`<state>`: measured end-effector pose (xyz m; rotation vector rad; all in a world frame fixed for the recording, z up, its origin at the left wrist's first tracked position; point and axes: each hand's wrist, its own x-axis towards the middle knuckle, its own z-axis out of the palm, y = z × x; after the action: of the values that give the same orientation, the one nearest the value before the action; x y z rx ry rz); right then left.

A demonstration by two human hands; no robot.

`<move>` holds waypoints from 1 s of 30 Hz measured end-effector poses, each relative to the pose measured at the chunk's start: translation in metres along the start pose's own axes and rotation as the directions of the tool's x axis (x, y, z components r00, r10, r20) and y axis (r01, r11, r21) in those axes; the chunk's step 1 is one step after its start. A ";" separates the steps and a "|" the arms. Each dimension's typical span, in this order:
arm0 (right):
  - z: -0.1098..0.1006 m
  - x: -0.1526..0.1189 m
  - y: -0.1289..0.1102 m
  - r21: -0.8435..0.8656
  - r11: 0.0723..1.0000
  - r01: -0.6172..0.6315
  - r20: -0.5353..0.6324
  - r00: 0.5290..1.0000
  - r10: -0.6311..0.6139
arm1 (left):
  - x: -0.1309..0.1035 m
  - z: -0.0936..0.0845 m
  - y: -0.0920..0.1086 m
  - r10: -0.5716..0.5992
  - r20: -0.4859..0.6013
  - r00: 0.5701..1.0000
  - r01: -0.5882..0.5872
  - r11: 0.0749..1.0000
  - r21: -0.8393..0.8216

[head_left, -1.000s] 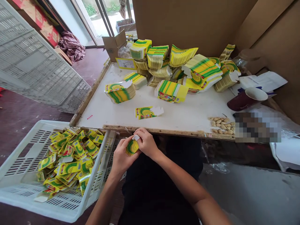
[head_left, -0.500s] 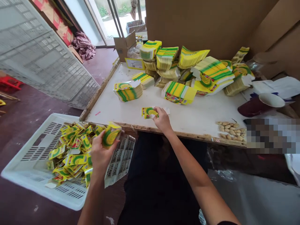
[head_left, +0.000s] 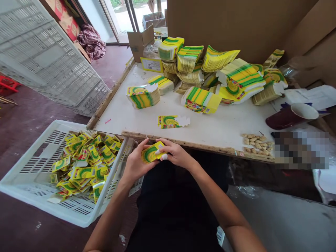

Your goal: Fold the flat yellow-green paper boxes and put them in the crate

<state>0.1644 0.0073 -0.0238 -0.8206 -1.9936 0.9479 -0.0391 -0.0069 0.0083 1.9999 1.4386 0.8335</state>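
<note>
Small yellow-green carton (head_left: 151, 153), curved stripes, partly folded, between both hands

Bright, even daylight across my head view, with wide-angle bending at the edges.

I see the light coming from the glass doorway (head_left: 123, 14) at the top, where the outdoors is washed out to near white; the white tabletop (head_left: 217, 126) is evenly lit and the stacks of yellow-and-green printed cartons (head_left: 204, 66) throw only soft, short shadows. My lap area below the table edge is dark and shows little detail. The white slatted plastic crate (head_left: 28, 175) at the left looks stretched and the table edge bows. A pixelated block (head_left: 301, 150) masks part of the right side. The centre is sharp, with slight softness at the corners.
</note>
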 end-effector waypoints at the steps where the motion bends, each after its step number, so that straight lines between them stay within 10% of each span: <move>1: 0.000 0.000 -0.001 0.002 1.000 0.005 -0.012 1.000 -0.005 | 0.000 0.002 0.001 0.016 -0.016 1.000 -0.015 0.999 0.030; 10: 0.023 0.007 0.001 0.104 0.995 0.010 -0.232 0.973 0.015 | -0.005 0.018 0.001 0.124 -0.163 0.979 -0.083 0.968 0.239; 30: 0.002 -0.004 -0.006 0.092 0.996 -0.020 -0.023 0.999 0.022 | -0.007 0.007 0.001 0.093 -0.076 0.993 -0.070 0.961 0.268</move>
<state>0.1632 0.0005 -0.0216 -0.8001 -1.9100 1.0294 -0.0343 -0.0143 0.0032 2.2588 1.5978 0.8081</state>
